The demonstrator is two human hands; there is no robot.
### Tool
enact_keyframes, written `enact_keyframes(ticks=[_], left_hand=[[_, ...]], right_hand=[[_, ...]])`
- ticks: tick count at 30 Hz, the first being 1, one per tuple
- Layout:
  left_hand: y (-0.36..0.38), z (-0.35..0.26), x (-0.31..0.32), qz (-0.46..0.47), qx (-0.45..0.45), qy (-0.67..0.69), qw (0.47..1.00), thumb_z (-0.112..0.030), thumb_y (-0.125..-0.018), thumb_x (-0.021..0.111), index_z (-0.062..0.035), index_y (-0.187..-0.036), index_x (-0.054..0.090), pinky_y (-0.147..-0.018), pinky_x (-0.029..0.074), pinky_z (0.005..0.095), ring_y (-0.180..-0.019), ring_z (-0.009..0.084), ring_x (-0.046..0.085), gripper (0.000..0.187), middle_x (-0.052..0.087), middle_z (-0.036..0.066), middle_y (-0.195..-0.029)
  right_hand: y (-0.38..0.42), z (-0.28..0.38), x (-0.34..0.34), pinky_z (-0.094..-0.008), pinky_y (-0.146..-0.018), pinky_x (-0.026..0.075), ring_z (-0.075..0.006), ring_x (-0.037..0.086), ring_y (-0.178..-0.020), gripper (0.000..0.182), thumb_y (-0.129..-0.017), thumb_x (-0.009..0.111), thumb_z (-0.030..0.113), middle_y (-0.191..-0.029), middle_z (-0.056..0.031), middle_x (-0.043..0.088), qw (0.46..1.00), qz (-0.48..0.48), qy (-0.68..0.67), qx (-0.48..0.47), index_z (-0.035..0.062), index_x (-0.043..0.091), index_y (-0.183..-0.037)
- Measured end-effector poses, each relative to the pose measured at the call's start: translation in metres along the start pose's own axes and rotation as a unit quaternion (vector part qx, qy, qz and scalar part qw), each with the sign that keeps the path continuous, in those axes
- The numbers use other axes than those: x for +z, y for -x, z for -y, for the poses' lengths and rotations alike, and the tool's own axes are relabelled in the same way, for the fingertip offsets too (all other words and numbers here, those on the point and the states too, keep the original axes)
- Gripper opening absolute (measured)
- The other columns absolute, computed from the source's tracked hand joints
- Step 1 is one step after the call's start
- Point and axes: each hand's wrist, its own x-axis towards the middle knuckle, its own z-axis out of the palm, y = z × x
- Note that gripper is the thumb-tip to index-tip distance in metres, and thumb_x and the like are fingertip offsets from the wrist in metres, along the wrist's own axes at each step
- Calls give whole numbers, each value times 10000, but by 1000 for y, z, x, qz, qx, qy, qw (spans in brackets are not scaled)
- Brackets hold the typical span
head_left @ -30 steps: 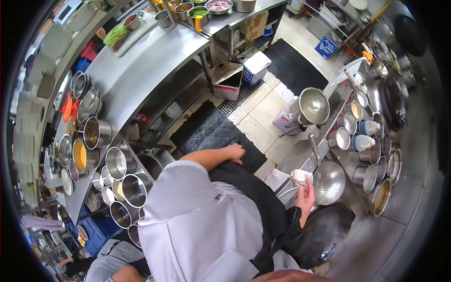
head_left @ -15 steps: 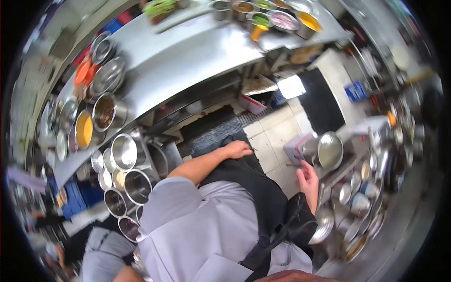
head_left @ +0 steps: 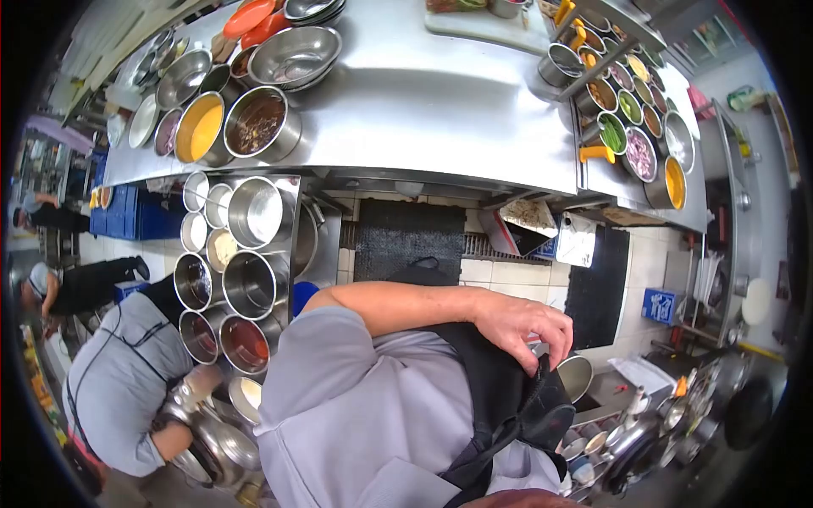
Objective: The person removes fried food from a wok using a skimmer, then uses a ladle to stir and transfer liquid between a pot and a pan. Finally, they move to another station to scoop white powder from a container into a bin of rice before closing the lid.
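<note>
The left hand (head_left: 518,324) sits curled on the black apron (head_left: 500,381), fingers (head_left: 550,334) bent and gripping its edge. Right hand isn't visible. A small steel bowl (head_left: 576,375) sits just beyond the fingertips.

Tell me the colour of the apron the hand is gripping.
Black; the apron under the hand shows best in the head view.

The left hand (head_left: 518,324) hides its own fingertips; the right hand is unseen.
</note>
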Motion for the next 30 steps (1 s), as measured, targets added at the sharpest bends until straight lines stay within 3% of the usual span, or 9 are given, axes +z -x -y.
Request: enact_keyframes(ticks=[5, 11, 17, 20, 23, 25, 28, 29, 30], left_hand=[[-3, -17, -6, -51, -4, -40, 998, -78, -794, 763, -80, -969, 704, -989, 446, 413, -1149, 288, 554, 185, 587, 92, -1185], [7, -94, -19, -133, 18, -176, 975, -146, -877, 718, -65, -886, 734, -943, 482, 444, -1108, 311, 581, 82, 634, 133, -1147], [7, -154, 14, -136, 242, -46, 960, -396, -909, 742, -88, -866, 749, -882, 508, 453, -968, 306, 662, 311, 688, 165, -990], [28, -123, 0, -233, 174, -50, 956, -471, -891, 737, -59, -1009, 697, -876, 509, 436, -929, 290, 663, 431, 665, 164, -1077], [38, -51, -10, -448, 29, -79, 890, -388, -913, 735, -28, -1001, 654, -844, 508, 386, -869, 241, 631, 379, 649, 135, -1040], [80, 30, -34, -518, -182, -106, 829, -191, -920, 709, -17, -1021, 625, -826, 494, 326, -852, 180, 597, 218, 634, 91, -1005], [158, 147, -37, -339, -321, -208, 859, -35, -924, 621, -12, -991, 618, -809, 481, 274, -829, 140, 581, 71, 636, 56, -934], [225, 210, -44, -342, -361, 111, 860, -55, -930, 631, -12, -929, 623, -750, 493, 288, -770, 151, 585, 44, 613, 34, -840], [243, 235, -45, -329, -451, 106, 823, -59, -930, 633, -13, -933, 623, -738, 489, 286, -763, 147, 582, 46, 611, 32, -838]], right_hand=[[-13, 54, -42, -289, -756, 536, -186, 671, -866, 668, -973, 551, 511, -1006, -129, 689, 958, 195, -205, 40, -94, 581, -1253], [-102, 103, -61, -278, -887, 516, -213, 665, -1068, 749, -988, 512, 567, -1148, -166, 678, 916, 369, -139, -77, -104, 522, -1321], [-114, 159, -2, -273, -843, 498, -142, 649, -1006, 763, -975, 536, 596, -1164, -97, 675, 804, 562, -112, -158, -55, 509, -1372], [-144, 130, -4, -313, -825, 531, -176, 673, -1018, 720, -982, 531, 587, -1138, -128, 683, 875, 458, -99, -124, -37, 534, -1342], [-187, 49, -32, -383, -769, 561, -243, 707, -929, 598, -981, 570, 501, -1088, -174, 700, 979, 80, 97, -161, -21, 578, -1272], [-196, -16, -61, -446, -830, 557, -343, 708, -940, 531, -927, 629, 429, -1101, -217, 699, 881, -76, 440, -155, -3, 621, -1235], [-197, -94, -91, -469, -905, 530, -384, 681, -1021, 484, -919, 638, 423, -1117, -245, 690, 933, -70, 349, -58, 28, 661, -1196], [-188, -107, -94, -463, -925, 524, -383, 666, -1065, 480, -909, 647, 422, -1129, -236, 693, 956, -43, 290, -3, 27, 674, -1181], [-182, -118, -96, -457, -944, 517, -382, 651, -1109, 477, -900, 656, 420, -1142, -227, 695, 972, -11, 228, 44, 26, 687, -1166]])
